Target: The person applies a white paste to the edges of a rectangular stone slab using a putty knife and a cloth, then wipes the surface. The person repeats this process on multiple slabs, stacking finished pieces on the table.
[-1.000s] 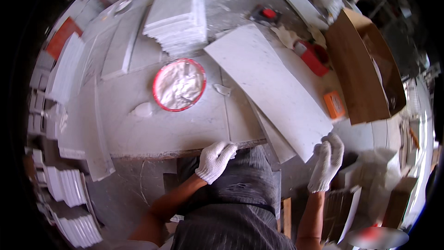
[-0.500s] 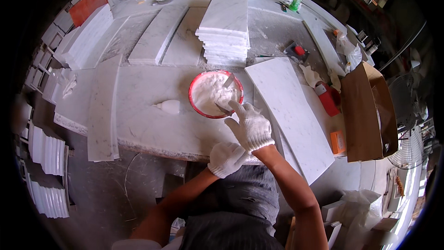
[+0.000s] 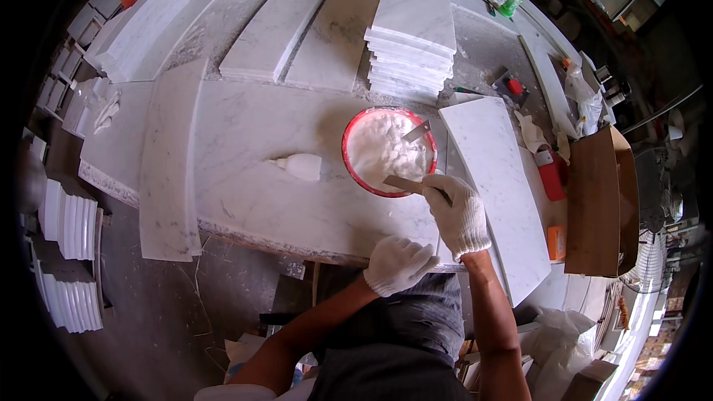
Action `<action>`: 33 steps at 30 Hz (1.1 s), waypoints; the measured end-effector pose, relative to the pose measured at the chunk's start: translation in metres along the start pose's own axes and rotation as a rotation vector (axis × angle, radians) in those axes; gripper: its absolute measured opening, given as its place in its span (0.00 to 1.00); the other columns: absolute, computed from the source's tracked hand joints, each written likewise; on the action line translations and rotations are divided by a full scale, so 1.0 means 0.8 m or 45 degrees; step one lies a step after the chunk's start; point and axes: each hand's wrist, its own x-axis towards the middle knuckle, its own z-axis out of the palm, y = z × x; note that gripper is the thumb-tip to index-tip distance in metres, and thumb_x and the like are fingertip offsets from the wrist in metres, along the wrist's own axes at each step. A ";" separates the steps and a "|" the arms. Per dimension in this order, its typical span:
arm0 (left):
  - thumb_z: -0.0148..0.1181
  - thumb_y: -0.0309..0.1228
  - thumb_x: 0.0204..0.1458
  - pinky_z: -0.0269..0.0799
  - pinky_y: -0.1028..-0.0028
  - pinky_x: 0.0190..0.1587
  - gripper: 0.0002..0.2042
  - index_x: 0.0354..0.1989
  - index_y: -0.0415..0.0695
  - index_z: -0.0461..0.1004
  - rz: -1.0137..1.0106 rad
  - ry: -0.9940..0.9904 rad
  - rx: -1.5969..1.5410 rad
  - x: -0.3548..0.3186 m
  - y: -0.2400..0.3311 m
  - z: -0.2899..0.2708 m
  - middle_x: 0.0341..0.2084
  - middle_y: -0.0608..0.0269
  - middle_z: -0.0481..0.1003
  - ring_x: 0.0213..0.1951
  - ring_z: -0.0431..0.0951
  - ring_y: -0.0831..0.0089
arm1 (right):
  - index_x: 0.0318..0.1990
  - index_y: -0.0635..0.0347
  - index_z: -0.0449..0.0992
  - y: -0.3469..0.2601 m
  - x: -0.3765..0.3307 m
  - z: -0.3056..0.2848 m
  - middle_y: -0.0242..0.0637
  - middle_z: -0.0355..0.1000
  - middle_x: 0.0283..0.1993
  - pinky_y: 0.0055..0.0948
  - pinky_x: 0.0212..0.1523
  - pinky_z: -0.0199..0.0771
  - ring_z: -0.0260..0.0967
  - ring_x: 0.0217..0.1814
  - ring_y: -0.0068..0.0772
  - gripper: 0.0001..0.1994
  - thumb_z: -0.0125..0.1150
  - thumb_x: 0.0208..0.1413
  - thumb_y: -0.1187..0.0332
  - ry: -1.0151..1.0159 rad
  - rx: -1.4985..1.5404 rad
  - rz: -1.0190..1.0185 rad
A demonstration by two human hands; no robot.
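Observation:
My right hand (image 3: 455, 213), in a white knit glove, is closed around the handle of a putty knife. The flat metal blade (image 3: 403, 183) of that knife lies over the near rim of a red-rimmed bowl (image 3: 346, 161). Thick white paste (image 3: 382, 141) fills the bowl, and a second metal blade (image 3: 417, 131) sticks up out of it at the right. My gloved left hand (image 3: 399, 265) is at the table's front edge, its fingers loosely bent and apart, with nothing visible in it. Left of the bowl lies a small white squeeze bottle (image 3: 301, 166) on its side.
A tall stack of marble slabs (image 3: 411, 52) stands behind the bowl. One long slab (image 3: 499, 178) lies to the right, another (image 3: 172, 171) overhangs the front edge at left. A cardboard box (image 3: 594, 208), orange carton (image 3: 555, 243) and red container (image 3: 550, 175) are at the right.
My right hand has closed on the putty knife and drawn it toward the bowl's near rim. The view has shifted, so the bowl and table appear farther right.

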 end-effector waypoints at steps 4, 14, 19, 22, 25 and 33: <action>0.66 0.31 0.49 0.68 0.62 0.28 0.09 0.39 0.45 0.77 -0.235 0.429 0.182 -0.012 -0.028 -0.043 0.25 0.62 0.74 0.25 0.75 0.62 | 0.42 0.61 0.80 0.003 0.000 0.015 0.46 0.76 0.34 0.34 0.38 0.74 0.75 0.34 0.43 0.09 0.62 0.54 0.69 -0.008 0.074 0.051; 0.56 0.49 0.57 0.74 0.58 0.41 0.23 0.60 0.58 0.68 -1.046 0.010 0.836 0.023 -0.110 -0.174 0.44 0.53 0.75 0.40 0.78 0.52 | 0.43 0.66 0.80 0.003 -0.004 0.025 0.31 0.72 0.25 0.21 0.27 0.69 0.67 0.25 0.16 0.09 0.60 0.57 0.74 -0.024 0.461 0.402; 0.54 0.52 0.57 0.74 0.56 0.39 0.23 0.58 0.58 0.70 -0.896 -0.118 0.806 0.020 -0.141 -0.182 0.43 0.52 0.75 0.37 0.79 0.53 | 0.44 0.67 0.79 0.009 -0.011 0.029 0.31 0.73 0.27 0.21 0.27 0.69 0.67 0.25 0.17 0.10 0.59 0.57 0.73 0.082 0.537 0.435; 0.54 0.52 0.57 0.73 0.58 0.43 0.21 0.55 0.56 0.73 -0.965 -0.161 0.701 0.033 -0.141 -0.191 0.44 0.53 0.74 0.42 0.78 0.54 | 0.45 0.67 0.79 0.004 -0.012 0.029 0.31 0.73 0.27 0.20 0.27 0.69 0.67 0.25 0.17 0.10 0.59 0.57 0.73 0.083 0.581 0.489; 0.56 0.49 0.57 0.71 0.62 0.47 0.18 0.51 0.54 0.76 -1.112 -0.227 0.624 0.052 -0.132 -0.199 0.42 0.56 0.74 0.44 0.76 0.55 | 0.45 0.67 0.79 0.003 -0.018 0.032 0.31 0.73 0.27 0.20 0.27 0.68 0.67 0.26 0.17 0.10 0.60 0.57 0.72 0.121 0.668 0.560; 0.63 0.28 0.54 0.69 0.63 0.52 0.16 0.51 0.47 0.74 -0.718 0.147 0.420 0.022 -0.158 -0.178 0.43 0.56 0.72 0.48 0.74 0.58 | 0.44 0.65 0.80 0.022 -0.043 0.045 0.34 0.73 0.27 0.22 0.29 0.69 0.68 0.26 0.19 0.10 0.60 0.57 0.71 0.297 0.555 0.464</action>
